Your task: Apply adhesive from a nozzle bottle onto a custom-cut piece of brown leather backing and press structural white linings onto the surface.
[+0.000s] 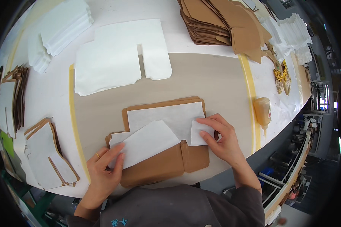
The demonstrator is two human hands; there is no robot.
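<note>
On the grey work mat lies a brown leather-like cut piece with a slit near its right side. A white sheet of similar outline lies over its far part, and the sheet's two near flaps are lifted and bent over. My left hand, with a ring on one finger, is closed in a pinch on the edge of the larger flap. The smaller right flap is pinched between the thumb and fingers of my right hand. The brown piece shows bare beneath the flaps.
Beyond the work sits a stack of white sheets; more white sheets are far left. Brown pieces are piled far right. White-covered brown pieces lie left. A squeeze bottle of amber liquid rests right, near the table edge.
</note>
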